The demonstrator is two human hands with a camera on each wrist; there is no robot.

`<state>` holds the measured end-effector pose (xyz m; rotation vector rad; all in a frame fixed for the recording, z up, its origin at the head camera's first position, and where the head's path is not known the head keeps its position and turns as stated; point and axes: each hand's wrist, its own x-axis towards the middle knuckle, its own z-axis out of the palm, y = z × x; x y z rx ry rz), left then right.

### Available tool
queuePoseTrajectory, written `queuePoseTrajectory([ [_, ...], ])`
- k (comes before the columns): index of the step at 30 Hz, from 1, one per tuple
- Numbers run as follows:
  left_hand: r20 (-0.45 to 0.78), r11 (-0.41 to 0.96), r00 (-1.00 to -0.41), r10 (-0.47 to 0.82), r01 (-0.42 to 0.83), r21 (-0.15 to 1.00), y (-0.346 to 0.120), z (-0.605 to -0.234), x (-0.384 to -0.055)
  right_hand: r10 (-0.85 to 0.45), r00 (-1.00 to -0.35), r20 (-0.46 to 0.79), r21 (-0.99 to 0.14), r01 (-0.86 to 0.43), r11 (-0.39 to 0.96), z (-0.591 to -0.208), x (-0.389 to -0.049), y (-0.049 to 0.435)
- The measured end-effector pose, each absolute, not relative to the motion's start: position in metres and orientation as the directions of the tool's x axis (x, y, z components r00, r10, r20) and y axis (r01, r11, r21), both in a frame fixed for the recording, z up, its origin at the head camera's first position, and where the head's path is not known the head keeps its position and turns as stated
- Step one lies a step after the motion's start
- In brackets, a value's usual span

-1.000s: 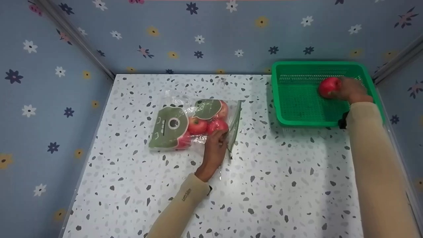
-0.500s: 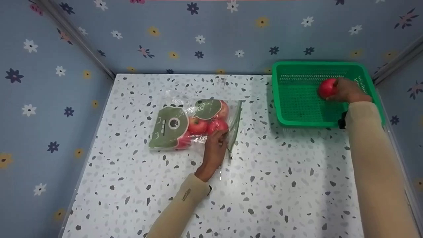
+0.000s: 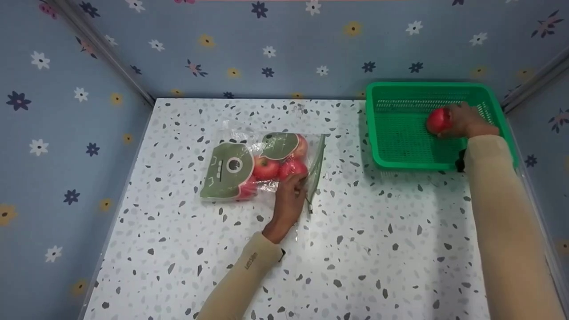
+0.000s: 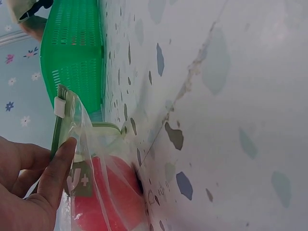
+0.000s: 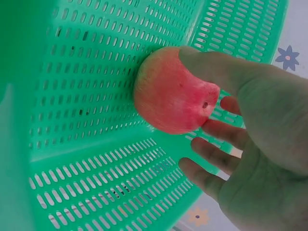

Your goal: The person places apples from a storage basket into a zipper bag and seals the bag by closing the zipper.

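Observation:
A clear zip bag [image 3: 226, 178] with green printed patches lies flat on the table, and several red apples [image 3: 266, 169] show through it. My left hand [image 3: 289, 202] is at its open-end side; in the left wrist view its fingers pinch the bag beside the green zip strip [image 4: 57, 127]. At the right, inside the green basket [image 3: 413, 166], my right hand [image 3: 469, 122] holds a single red apple [image 3: 438, 121]. The right wrist view has the thumb over this apple [image 5: 168, 96] and fingertips by its underside, low against the slotted basket.
The basket stands in the back right corner of the speckled white table [image 3: 355, 266], close to the flowered back wall [image 3: 302, 53]. Flowered panels [image 3: 58, 155] also border the left and right sides. A white slider [image 4: 59, 107] sits on the bag's zip strip.
My right hand has shifted slightly left and down within the basket together with the apple. The left hand and the bag have stayed in place.

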<state>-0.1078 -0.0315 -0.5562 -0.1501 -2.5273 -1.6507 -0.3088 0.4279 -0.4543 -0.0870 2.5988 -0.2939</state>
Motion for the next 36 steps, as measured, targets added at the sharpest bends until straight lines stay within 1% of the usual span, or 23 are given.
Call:
queuePoseTrajectory([
  [4, 0.16, 0.395, -0.987, 0.014, 0.153, 0.906, -0.031, -0.556, -0.108, -0.092, -0.867, -0.49, -0.18, -0.003, 0.984, -0.453, -0.308, 0.426],
  [6, 0.165, 0.39, -0.986, 0.012, 0.157, 0.907, -0.031, -0.557, -0.108, -0.089, -0.862, -0.5, -0.194, 0.011, 0.981, -0.453, -0.308, 0.426],
  [10, 0.166, 0.372, -0.986, 0.005, 0.156, 0.915, -0.031, -0.559, -0.109, -0.101, -0.827, -0.553, -0.229, 0.035, 0.973, -0.451, -0.306, 0.424],
  [12, 0.163, 0.366, -0.987, 0.004, 0.153, 0.918, -0.031, -0.559, -0.108, -0.11, -0.809, -0.578, -0.224, 0.028, 0.974, -0.45, -0.305, 0.421],
  [16, 0.166, 0.379, -0.986, 0.011, 0.158, 0.912, -0.032, -0.559, -0.108, -0.127, -0.795, -0.593, -0.207, -0.002, 0.978, -0.452, -0.302, 0.416],
  [20, 0.171, 0.392, -0.985, 0.014, 0.162, 0.906, -0.032, -0.557, -0.108, -0.142, -0.784, -0.604, -0.223, -0.005, 0.975, -0.454, -0.299, 0.41],
  [28, 0.154, 0.398, -0.988, 0.015, 0.147, 0.906, -0.032, -0.555, -0.107, -0.155, -0.815, -0.558, -0.14, -0.092, 0.986, -0.459, -0.296, 0.402],
  [36, 0.179, 0.397, -0.984, 0.015, 0.17, 0.902, -0.031, -0.556, -0.108, -0.206, -0.872, -0.445, -0.156, -0.151, 0.976, -0.457, -0.29, 0.399],
])
